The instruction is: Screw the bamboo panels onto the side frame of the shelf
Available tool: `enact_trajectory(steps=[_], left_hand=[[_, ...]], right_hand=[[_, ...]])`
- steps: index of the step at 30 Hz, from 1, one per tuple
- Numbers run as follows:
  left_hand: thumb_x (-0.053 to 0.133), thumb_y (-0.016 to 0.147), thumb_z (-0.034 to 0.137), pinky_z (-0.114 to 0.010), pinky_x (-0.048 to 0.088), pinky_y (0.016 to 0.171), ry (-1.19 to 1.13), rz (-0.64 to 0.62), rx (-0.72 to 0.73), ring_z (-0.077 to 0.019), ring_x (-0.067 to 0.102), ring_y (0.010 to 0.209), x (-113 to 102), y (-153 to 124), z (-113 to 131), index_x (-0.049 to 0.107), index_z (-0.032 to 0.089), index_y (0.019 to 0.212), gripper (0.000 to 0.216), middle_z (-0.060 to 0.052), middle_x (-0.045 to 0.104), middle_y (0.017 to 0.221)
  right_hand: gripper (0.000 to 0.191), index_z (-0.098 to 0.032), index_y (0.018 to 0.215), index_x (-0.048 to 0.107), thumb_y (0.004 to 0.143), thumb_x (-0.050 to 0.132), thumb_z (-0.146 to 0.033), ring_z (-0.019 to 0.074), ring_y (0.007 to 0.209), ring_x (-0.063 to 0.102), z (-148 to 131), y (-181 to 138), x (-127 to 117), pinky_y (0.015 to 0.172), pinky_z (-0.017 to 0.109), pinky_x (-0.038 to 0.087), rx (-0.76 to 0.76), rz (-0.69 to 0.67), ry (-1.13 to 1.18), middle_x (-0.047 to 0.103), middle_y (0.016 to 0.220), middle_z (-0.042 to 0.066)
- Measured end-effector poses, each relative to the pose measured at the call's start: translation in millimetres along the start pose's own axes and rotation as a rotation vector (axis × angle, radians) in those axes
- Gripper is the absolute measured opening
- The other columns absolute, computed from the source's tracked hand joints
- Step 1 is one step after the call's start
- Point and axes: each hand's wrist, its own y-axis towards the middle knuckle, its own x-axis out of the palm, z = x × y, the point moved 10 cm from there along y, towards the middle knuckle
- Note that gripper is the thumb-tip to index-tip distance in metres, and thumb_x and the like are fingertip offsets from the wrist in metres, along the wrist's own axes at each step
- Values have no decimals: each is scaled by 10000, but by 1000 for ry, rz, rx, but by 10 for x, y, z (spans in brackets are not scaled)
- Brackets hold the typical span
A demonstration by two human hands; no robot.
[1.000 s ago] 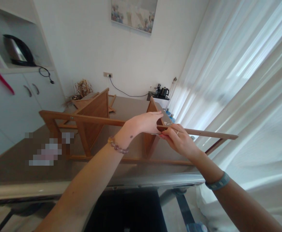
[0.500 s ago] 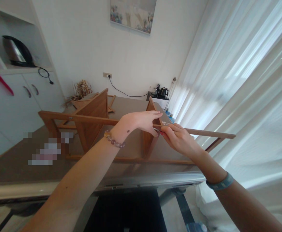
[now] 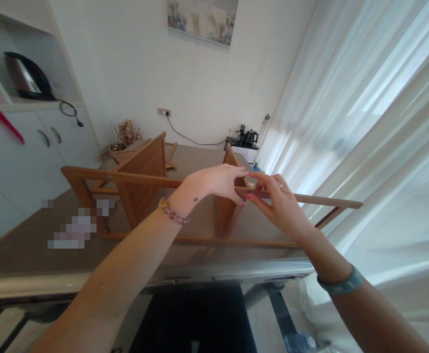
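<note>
- The wooden frame (image 3: 328,201) lies on its side on the table (image 3: 195,159), stretching across the middle of the picture from centre left to the curtain (image 3: 376,127) on the right.
- Two panels stand between its rails: a larger panel (image 3: 146,169) left of centre and a smaller panel (image 3: 228,215) just right of centre.
- The left hand (image 3: 214,180), at the centre, grasps the upper rail by the smaller panel, thumb below and the other fingers over it; a beaded bracelet (image 3: 173,213) circles the wrist.
- The right hand (image 3: 282,203), right of centre, has its thumb and forefinger curved about the same rail, close to the left fingertips; whether they pinch something small I cannot tell. A teal band (image 3: 341,282) sits on this wrist.
- Behind the larger panel, more wooden pieces (image 3: 131,151) and a dried bundle (image 3: 126,131) lie toward the table's far left.
- At upper left, a kettle (image 3: 28,76) stands in a cabinet niche, with a red ribbon (image 3: 3,120) near the edge of the frame.
- A picture (image 3: 203,19) hangs at top centre.
</note>
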Motion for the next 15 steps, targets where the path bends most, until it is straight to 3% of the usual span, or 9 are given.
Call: enact_trajectory(steps=[3,5,10,12,15], left_hand=[[648,682,629,-336,345,1047,10,18,-15,-271,430,1303,14,0,-42,376,172,1420,910,-117,387,1483],[647,673,644,-348,362,1026,16,19,-28,-292,440,1291,26,2,-64,376,152,1421,936,-129,410,1466],[660,678,614,-340,368,1018,25,41,-7,-296,462,1273,-6,-11,-12,431,148,1388,880,-136,425,1455],[663,682,592,-339,384,1002,29,44,-6,-294,490,1246,-20,-19,7,455,137,1370,851,-143,461,1426],[672,681,549,-337,407,976,44,38,-13,-294,514,1221,-28,-25,21,481,124,1350,815,-149,486,1403]], right_hand=[[257,-207,1042,538,866,587,-388,224,872,514,57,-23,-142,759,344,433,-53,98,-95,598,903,67],[178,-211,845,545,871,581,-384,205,797,499,62,-52,-158,702,317,400,-90,102,-207,590,796,47],[331,-206,614,539,898,552,-375,140,601,501,-95,-170,-50,585,294,287,-143,73,-484,581,572,-4],[390,-201,573,553,912,523,-390,117,522,496,-75,-209,-12,555,285,274,-3,75,-445,579,518,-10],[473,-214,575,628,932,444,-463,108,433,478,108,-304,101,498,266,257,367,49,-193,563,448,-10]])
